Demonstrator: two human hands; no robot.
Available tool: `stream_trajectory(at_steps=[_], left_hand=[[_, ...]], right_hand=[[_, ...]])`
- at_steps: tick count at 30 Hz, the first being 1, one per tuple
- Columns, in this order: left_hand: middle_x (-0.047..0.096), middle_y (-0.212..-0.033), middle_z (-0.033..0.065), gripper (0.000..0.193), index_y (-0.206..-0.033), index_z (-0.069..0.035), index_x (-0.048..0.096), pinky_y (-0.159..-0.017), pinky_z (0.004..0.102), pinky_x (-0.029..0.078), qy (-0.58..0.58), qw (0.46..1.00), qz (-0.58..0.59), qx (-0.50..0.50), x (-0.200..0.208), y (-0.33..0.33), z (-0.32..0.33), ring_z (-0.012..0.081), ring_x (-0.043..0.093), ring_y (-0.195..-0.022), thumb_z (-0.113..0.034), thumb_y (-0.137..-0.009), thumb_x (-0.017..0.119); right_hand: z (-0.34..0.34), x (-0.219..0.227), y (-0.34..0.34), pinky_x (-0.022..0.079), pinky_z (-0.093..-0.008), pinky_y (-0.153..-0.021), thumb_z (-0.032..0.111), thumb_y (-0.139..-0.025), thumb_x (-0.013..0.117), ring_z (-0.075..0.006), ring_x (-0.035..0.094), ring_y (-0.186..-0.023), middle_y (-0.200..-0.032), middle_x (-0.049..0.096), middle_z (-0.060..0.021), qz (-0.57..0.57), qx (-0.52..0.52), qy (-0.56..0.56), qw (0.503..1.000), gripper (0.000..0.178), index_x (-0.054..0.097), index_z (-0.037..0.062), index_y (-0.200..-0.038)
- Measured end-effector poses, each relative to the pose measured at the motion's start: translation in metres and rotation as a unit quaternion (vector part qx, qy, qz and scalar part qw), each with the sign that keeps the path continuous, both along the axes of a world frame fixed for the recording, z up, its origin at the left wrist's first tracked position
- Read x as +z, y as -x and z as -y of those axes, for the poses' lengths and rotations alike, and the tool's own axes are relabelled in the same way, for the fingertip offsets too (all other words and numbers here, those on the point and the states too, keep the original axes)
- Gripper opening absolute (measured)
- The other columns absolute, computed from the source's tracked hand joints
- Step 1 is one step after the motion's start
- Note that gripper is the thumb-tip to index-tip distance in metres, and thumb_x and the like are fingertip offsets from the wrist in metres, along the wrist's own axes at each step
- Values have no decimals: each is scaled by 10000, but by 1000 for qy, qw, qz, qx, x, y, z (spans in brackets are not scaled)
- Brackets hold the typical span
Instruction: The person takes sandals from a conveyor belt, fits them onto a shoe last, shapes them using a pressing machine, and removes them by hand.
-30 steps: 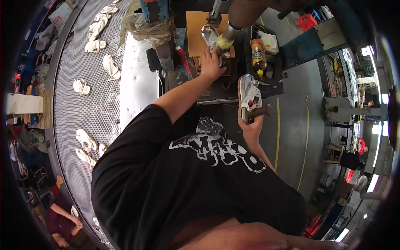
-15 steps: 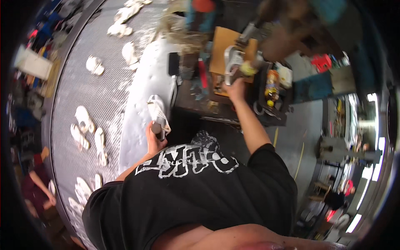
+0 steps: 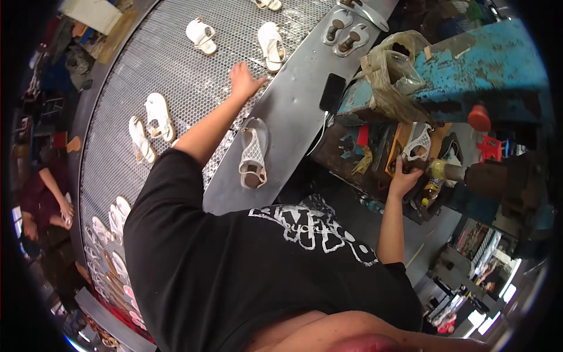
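Since half a second ago, the left hand (image 3: pixel 245 82) has moved out over the mesh belt (image 3: pixel 152 70), and the loose sandal (image 3: pixel 253 151), which it was holding, now lies by itself on the metal ledge (image 3: pixel 296 108). My view has also turned, so everything appears at another angle.

I see the left hand empty, with its fingers spread and the thumb standing well apart. Its thumb tip is just beside the near end of the nearest sandal (image 3: pixel 270 44), with no contact that I can confirm. From this hand, that sandal lies ahead and a little to the right; its long axis runs roughly away from the body, whereas the forearm comes in slanting from the lower left. Another sandal (image 3: pixel 201 38) lies ahead and to the left, farther from the fingers. For both of them, the left hand is clearly the nearer one.

On the other side, the right hand (image 3: pixel 404 179) is closed at the near end of the held sandal (image 3: pixel 417 144), beside the yellow pad (image 3: pixel 437 169) of the machine; how firm this grip is, I cannot tell. Between the two arms, the loose sandal points away from the body, nearer to the left arm.
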State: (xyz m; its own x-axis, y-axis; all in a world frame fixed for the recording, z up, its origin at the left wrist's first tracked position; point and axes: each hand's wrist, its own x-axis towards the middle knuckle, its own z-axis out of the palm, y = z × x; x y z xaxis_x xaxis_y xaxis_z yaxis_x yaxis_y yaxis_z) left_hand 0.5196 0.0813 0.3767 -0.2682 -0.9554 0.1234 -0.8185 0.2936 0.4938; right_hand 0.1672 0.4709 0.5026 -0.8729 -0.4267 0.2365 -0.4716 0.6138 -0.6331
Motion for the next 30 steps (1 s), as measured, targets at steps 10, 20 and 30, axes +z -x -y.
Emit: stream_trajectory(at_steps=[10,20,30], left_hand=[[562,-1208,212,673,-1224,-15,508,-939,485,444,-188,966,-103,142,6,85,48,368,528,-1139,-290,-666,766],[623,-1066,173,429,-1209,-12,501,-922,418,487,-473,479,-725,-146,134,-91,-225,273,617,-1013,-119,-815,634],[553,-1232,205,454,-1249,71,449,-974,462,453,-453,506,-733,28,125,-70,-209,317,579,-1115,-147,-856,512]], right_hand=[[-2,-26,7,384,-387,-969,209,-740,791,-312,511,-1134,-1237,514,-208,-91,59,34,994,707,405,-62,-1267],[-44,5,-158,446,-394,-935,47,-726,758,-273,567,-1073,-1193,573,-186,112,182,211,954,546,520,-83,-1201],[-19,92,-238,307,-386,-1056,-32,-664,628,-260,490,-1185,-1249,535,-145,222,501,165,820,430,502,0,-1074]])
